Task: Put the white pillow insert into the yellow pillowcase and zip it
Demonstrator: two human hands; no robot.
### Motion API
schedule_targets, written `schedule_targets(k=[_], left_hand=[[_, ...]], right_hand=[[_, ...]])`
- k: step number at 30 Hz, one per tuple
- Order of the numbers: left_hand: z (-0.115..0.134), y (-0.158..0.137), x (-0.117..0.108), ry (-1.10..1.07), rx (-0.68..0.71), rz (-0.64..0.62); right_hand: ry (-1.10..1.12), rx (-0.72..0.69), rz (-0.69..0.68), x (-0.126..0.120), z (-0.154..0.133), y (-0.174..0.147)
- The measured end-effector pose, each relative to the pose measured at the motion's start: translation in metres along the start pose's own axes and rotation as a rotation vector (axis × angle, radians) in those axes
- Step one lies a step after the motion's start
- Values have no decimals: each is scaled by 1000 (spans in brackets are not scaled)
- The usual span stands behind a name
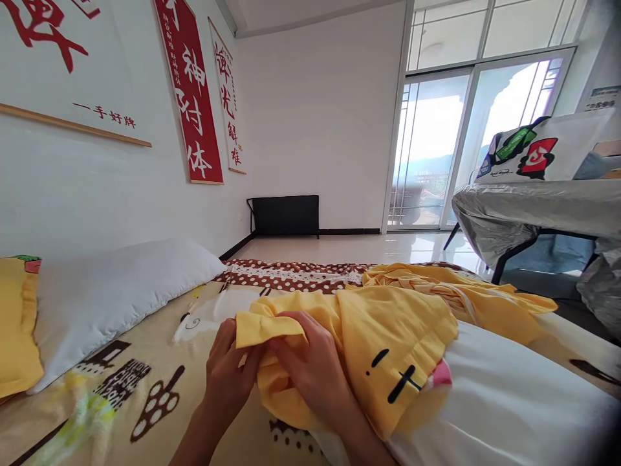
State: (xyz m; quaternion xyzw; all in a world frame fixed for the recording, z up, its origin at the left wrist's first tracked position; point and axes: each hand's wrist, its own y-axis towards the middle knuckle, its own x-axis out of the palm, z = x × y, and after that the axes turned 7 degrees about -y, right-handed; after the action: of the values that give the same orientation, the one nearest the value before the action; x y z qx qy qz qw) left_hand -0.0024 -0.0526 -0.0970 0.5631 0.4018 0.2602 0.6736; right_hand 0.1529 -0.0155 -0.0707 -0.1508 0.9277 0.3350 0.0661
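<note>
A yellow pillowcase (388,336) with black printed marks lies bunched in front of me, its right part resting over a white pillow (509,388). My left hand (228,362) is closed on the near left edge of the cloth, fingers tucked beneath a raised flap. Beside it, my right hand (310,362) pinches the same edge, thumb and fingers gathered in the fabric. Some fingertips are hidden under the folds. A bit of pink shows at the pillowcase's right side.
A patterned blanket (194,388) spreads underneath. Another white pillow (130,285) and a yellow pillow (17,323) lie left. More yellow cloth (436,285) is heaped behind. A table with a silvery cover (533,200) and a bag (548,145) stand right.
</note>
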Motion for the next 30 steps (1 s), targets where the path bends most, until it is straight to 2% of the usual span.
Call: schedule_targets(k=[3,6,9,10,12,14,15,17,19,23,27,30], left_hand=[[1,0,-3,-39,14,-52],[-2,1,-9,-46,-56,-60],[-10,3,-11,53,-236,61],[-13,4,-11,40,-324,62],[-18,6,-13,-111,-484,-72],[-21,7,-17,-305,-525,-223],[-21,8,-20,-373,-502,-253],[-17,10,-26,-421,-407,-228],[-10,12,-31,-404,-299,-205],[7,14,-35,-376,-233,-331],[8,14,-43,-411,-373,-516],[-5,15,-60,-655,-473,-694]], right_hand=[[7,19,14,1,4,0],[-13,32,33,3,9,2],[-42,27,34,4,10,3],[-48,29,26,5,10,3],[-60,36,-15,4,8,2],[-70,35,-78,4,6,1],[-74,30,-105,3,5,1],[-82,34,-121,3,5,0],[-92,50,-76,3,5,0],[-100,10,10,5,5,0],[-57,-39,28,6,5,0],[-52,-13,36,7,5,-1]])
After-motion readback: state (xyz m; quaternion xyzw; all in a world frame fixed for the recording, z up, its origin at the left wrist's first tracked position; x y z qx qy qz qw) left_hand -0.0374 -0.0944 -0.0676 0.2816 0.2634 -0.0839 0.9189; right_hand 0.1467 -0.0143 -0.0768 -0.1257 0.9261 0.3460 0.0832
